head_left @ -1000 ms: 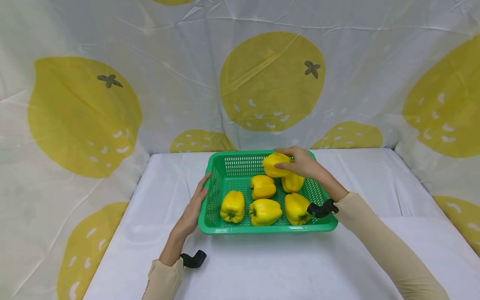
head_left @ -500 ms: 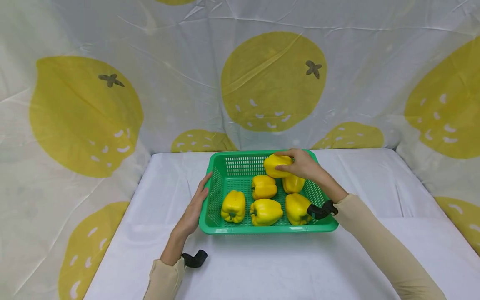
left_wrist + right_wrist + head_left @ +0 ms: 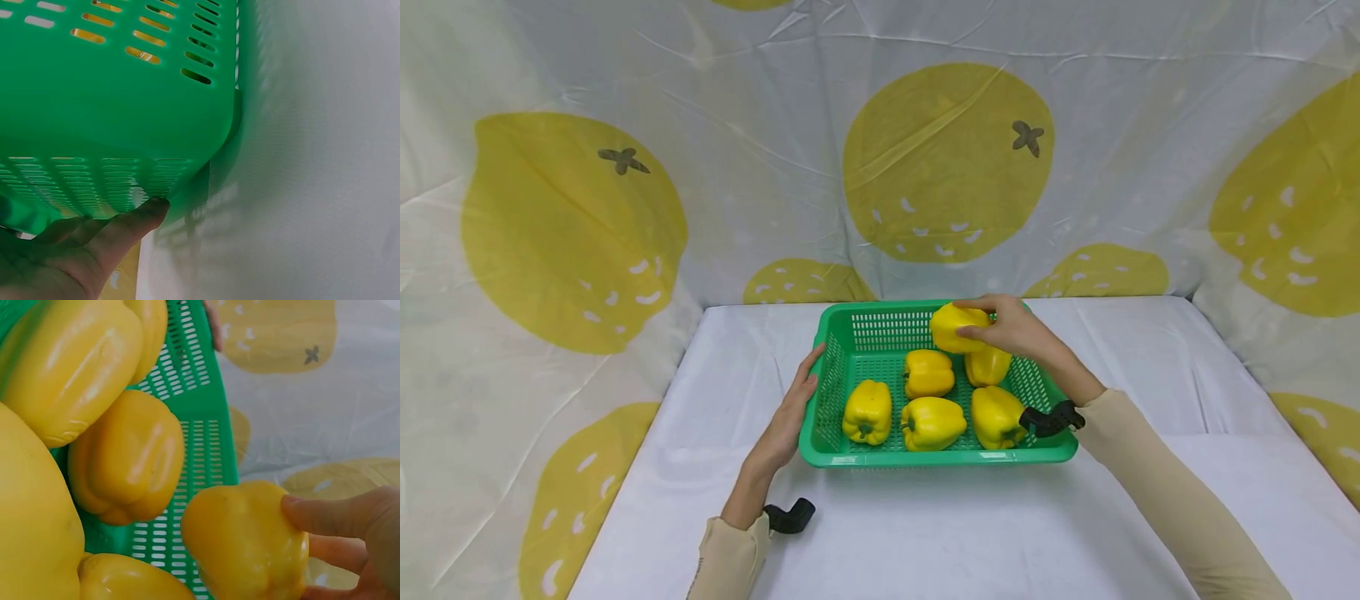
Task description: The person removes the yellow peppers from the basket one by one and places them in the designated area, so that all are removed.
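Observation:
In the head view, a green plastic basket (image 3: pixel 937 459) holds several yellow bell peppers. At its back right, my right hand (image 3: pixel 1017 327) grips one yellow bell pepper (image 3: pixel 955 327) between thumb and fingers, above another pepper (image 3: pixel 988 367). The right wrist view shows this held pepper (image 3: pixel 247 540) near the basket's perforated wall, with the thumb (image 3: pixel 325 514) pressed on its side. My left hand (image 3: pixel 786 421) lies along the outside of the basket's left wall, fingers mostly straight. In the left wrist view, the left hand's fingertip (image 3: pixel 156 208) touches the slotted green wall (image 3: pixel 112 119).
Lower in the basket lie a left pepper (image 3: pixel 867 412), a middle one (image 3: pixel 929 373), a front one (image 3: pixel 933 423) and a right one (image 3: pixel 996 417). The basket is on a white-covered table (image 3: pixel 925 542). Behind hangs a lemon-print cloth (image 3: pixel 760 167).
My right hand has shifted slightly right with the pepper in its grip. The left hand stays against the basket, and the other peppers keep their places.

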A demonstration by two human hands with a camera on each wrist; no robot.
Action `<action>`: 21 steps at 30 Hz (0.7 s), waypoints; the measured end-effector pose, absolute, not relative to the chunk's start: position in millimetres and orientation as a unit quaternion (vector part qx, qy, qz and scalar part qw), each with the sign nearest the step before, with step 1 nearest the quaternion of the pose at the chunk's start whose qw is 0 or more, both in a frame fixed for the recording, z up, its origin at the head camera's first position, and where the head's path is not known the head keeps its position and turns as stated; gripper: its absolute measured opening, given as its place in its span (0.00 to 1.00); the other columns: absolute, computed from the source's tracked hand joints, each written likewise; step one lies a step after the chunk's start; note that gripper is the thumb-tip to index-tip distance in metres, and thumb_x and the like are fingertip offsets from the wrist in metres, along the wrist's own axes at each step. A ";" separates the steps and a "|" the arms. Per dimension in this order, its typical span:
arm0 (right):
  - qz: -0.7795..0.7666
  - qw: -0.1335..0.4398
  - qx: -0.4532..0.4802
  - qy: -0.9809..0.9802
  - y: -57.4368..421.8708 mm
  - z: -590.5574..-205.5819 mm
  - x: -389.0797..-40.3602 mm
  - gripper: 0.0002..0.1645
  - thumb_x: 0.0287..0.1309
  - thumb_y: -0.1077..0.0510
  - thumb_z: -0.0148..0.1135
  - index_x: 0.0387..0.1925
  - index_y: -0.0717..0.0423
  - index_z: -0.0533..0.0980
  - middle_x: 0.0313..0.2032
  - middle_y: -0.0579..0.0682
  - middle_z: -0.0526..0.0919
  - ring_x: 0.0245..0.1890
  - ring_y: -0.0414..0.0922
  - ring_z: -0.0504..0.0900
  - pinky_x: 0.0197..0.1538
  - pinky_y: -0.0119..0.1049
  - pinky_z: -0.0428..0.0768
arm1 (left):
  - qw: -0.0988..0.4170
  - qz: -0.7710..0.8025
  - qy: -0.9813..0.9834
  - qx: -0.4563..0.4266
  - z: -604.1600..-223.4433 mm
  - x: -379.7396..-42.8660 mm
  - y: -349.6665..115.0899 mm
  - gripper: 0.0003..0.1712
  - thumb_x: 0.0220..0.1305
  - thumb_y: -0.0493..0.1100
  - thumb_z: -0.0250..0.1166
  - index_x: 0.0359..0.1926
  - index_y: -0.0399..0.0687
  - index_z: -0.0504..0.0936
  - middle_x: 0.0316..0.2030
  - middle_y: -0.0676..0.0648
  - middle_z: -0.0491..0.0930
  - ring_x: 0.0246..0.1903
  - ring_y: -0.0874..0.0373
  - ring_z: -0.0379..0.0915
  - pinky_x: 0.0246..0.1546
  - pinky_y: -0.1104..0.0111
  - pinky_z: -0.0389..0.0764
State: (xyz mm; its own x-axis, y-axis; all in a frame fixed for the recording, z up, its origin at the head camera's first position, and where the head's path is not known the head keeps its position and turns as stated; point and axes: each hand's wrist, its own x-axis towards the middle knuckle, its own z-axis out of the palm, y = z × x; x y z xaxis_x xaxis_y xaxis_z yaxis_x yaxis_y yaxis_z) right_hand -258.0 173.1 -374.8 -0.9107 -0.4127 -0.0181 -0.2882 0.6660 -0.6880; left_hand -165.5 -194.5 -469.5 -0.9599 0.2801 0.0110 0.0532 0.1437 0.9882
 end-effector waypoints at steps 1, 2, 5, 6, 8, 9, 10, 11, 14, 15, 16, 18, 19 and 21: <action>-0.367 0.085 -0.191 0.906 175.4 -373.5 -257.3 0.33 0.69 0.50 0.67 0.72 0.51 0.73 0.72 0.64 0.71 0.40 0.57 0.77 0.34 0.40 0.70 | 0.089 0.645 0.751 0.112 -469.6 -165.7 -194.4 0.30 0.86 0.56 0.30 0.83 0.71 0.42 0.84 0.50 0.35 0.83 0.43 0.29 0.78 0.35 0.37; -0.374 0.083 -0.190 0.904 177.8 -372.0 -256.5 0.33 0.69 0.49 0.67 0.72 0.50 0.73 0.73 0.62 0.71 0.49 0.59 0.79 0.37 0.41 0.72 | 0.089 0.645 0.751 0.112 -469.6 -165.7 -194.5 0.30 0.86 0.57 0.30 0.83 0.72 0.42 0.84 0.49 0.35 0.83 0.43 0.29 0.78 0.35 0.37; -0.382 0.071 -0.185 0.903 184.1 -368.2 -254.4 0.33 0.70 0.48 0.67 0.72 0.48 0.73 0.73 0.59 0.72 0.64 0.61 0.75 0.47 0.48 0.79 | 0.091 0.646 0.749 0.113 -469.6 -165.7 -194.7 0.30 0.86 0.57 0.31 0.83 0.72 0.42 0.84 0.50 0.35 0.83 0.43 0.29 0.78 0.35 0.37; -0.383 0.066 -0.184 0.903 186.2 -366.8 -253.4 0.33 0.70 0.48 0.67 0.72 0.49 0.73 0.72 0.59 0.73 0.69 0.60 0.72 0.52 0.51 0.80 | 0.092 0.646 0.749 0.115 -469.6 -165.8 -194.8 0.30 0.86 0.57 0.31 0.83 0.72 0.42 0.84 0.49 0.35 0.83 0.43 0.29 0.78 0.35 0.37; -0.384 0.057 -0.182 0.904 189.7 -364.2 -251.4 0.33 0.70 0.47 0.67 0.72 0.49 0.73 0.72 0.59 0.73 0.73 0.61 0.69 0.62 0.56 0.79 | 0.092 0.647 0.748 0.115 -469.5 -165.7 -194.9 0.30 0.86 0.58 0.31 0.83 0.72 0.42 0.84 0.50 0.35 0.83 0.44 0.29 0.78 0.36 0.36; -0.386 0.052 -0.181 0.903 191.4 -363.0 -250.3 0.33 0.70 0.47 0.67 0.72 0.50 0.73 0.72 0.60 0.73 0.73 0.61 0.68 0.64 0.58 0.78 | 0.092 0.647 0.748 0.115 -469.5 -165.7 -195.0 0.30 0.86 0.58 0.31 0.83 0.71 0.42 0.84 0.50 0.35 0.83 0.43 0.29 0.78 0.35 0.36; -0.389 0.049 -0.178 0.902 193.1 -361.6 -249.1 0.33 0.70 0.48 0.67 0.72 0.50 0.73 0.72 0.60 0.72 0.74 0.61 0.68 0.66 0.60 0.77 | 0.092 0.647 0.748 0.115 -469.4 -165.6 -195.0 0.30 0.86 0.58 0.31 0.83 0.71 0.42 0.84 0.50 0.35 0.83 0.44 0.28 0.78 0.36 0.36; -0.392 0.047 -0.174 0.902 195.0 -360.3 -247.9 0.33 0.69 0.47 0.67 0.72 0.50 0.73 0.73 0.60 0.72 0.74 0.61 0.67 0.67 0.60 0.76 | 0.092 0.647 0.748 0.114 -469.3 -165.5 -195.0 0.30 0.86 0.58 0.31 0.83 0.71 0.42 0.84 0.50 0.35 0.83 0.44 0.28 0.78 0.36 0.36; -0.407 0.042 -0.167 0.897 201.2 -357.1 -244.5 0.34 0.69 0.47 0.67 0.72 0.50 0.72 0.73 0.59 0.71 0.74 0.61 0.67 0.69 0.61 0.74 | 0.093 0.645 0.750 0.114 -468.8 -165.3 -195.1 0.30 0.86 0.58 0.31 0.83 0.71 0.42 0.84 0.50 0.35 0.83 0.44 0.28 0.78 0.36 0.35; -0.415 0.040 -0.164 0.894 203.5 -356.0 -243.4 0.34 0.69 0.47 0.67 0.72 0.50 0.72 0.74 0.59 0.71 0.74 0.61 0.67 0.70 0.61 0.73 | 0.092 0.644 0.751 0.114 -468.6 -165.3 -195.3 0.30 0.86 0.58 0.31 0.83 0.72 0.42 0.84 0.50 0.35 0.83 0.44 0.29 0.78 0.36 0.36; -0.422 0.038 -0.160 0.892 206.0 -354.9 -242.1 0.34 0.69 0.47 0.67 0.73 0.50 0.72 0.74 0.59 0.70 0.74 0.61 0.67 0.70 0.61 0.72 | 0.093 0.644 0.750 0.114 -468.7 -165.5 -195.4 0.30 0.86 0.58 0.31 0.83 0.72 0.42 0.84 0.51 0.35 0.83 0.45 0.29 0.79 0.36 0.36; -0.433 0.028 -0.152 0.888 212.3 -353.4 -239.8 0.34 0.69 0.48 0.68 0.72 0.51 0.72 0.74 0.59 0.70 0.74 0.61 0.66 0.72 0.62 0.70 | 0.091 0.644 0.751 0.117 -469.0 -166.2 -195.7 0.30 0.86 0.57 0.31 0.83 0.71 0.41 0.84 0.50 0.35 0.83 0.44 0.29 0.78 0.35 0.35; -0.437 0.023 -0.145 0.888 215.7 -352.6 -238.5 0.35 0.68 0.48 0.68 0.72 0.51 0.72 0.74 0.59 0.70 0.74 0.61 0.66 0.72 0.62 0.69 | 0.091 0.644 0.750 0.118 -469.4 -166.6 -195.9 0.30 0.86 0.57 0.31 0.83 0.71 0.42 0.84 0.50 0.35 0.83 0.44 0.29 0.78 0.35 0.35; -0.436 0.011 -0.129 0.891 223.3 -351.1 -235.9 0.35 0.68 0.47 0.69 0.72 0.50 0.73 0.74 0.59 0.69 0.74 0.61 0.66 0.73 0.62 0.69 | 0.091 0.646 0.749 0.119 -470.0 -167.3 -196.2 0.30 0.86 0.57 0.31 0.83 0.70 0.41 0.84 0.50 0.35 0.83 0.44 0.29 0.78 0.35 0.35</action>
